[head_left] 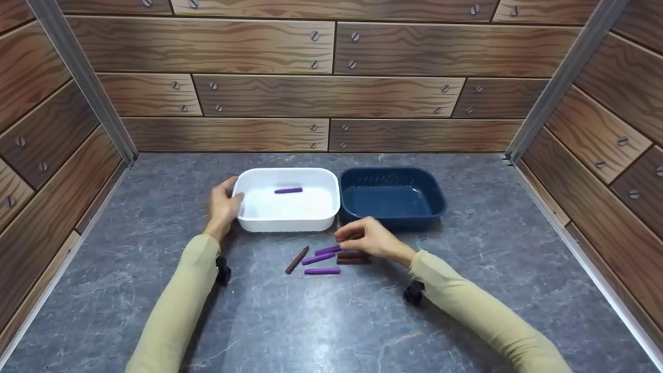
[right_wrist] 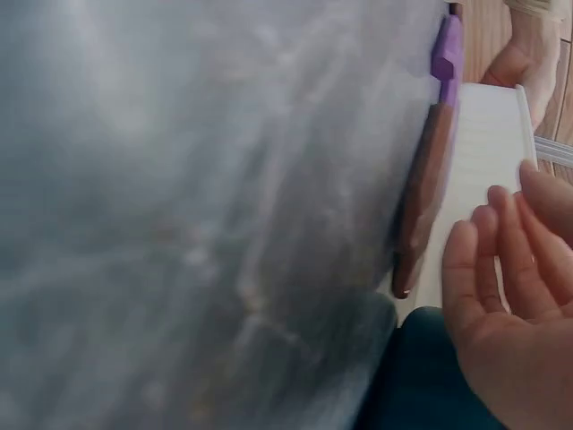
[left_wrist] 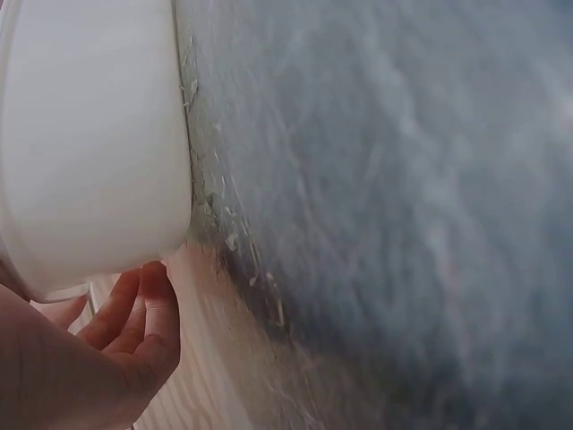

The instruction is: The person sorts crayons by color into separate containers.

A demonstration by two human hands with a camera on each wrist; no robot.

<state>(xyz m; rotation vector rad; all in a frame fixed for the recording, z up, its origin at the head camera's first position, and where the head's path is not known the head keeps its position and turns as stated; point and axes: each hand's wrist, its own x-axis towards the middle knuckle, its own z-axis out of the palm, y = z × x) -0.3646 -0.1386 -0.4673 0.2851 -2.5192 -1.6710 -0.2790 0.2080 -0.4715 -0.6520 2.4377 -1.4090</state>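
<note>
My left hand (head_left: 221,207) grips the left end of a white plastic tray (head_left: 287,225), thumb over the rim and fingers against the outer wall. One purple crayon (head_left: 288,190) lies inside that tray. My right hand (head_left: 374,239) hovers just above a loose group of crayons, its fingers bent softly and nothing between them in the right wrist view. Under it lie two brown crayons (head_left: 354,261) side by side, with a purple crayon (head_left: 326,250) near the fingertips. Two more purple crayons (head_left: 322,271) and a slanted brown crayon (head_left: 297,260) lie farther left.
A dark blue tray (head_left: 437,210) stands right beside the white one, with no crayons showing in it. Grey marbled tabletop (head_left: 311,326) spreads around them. Wood-patterned walls (head_left: 331,96) with metal corner posts enclose the back and sides.
</note>
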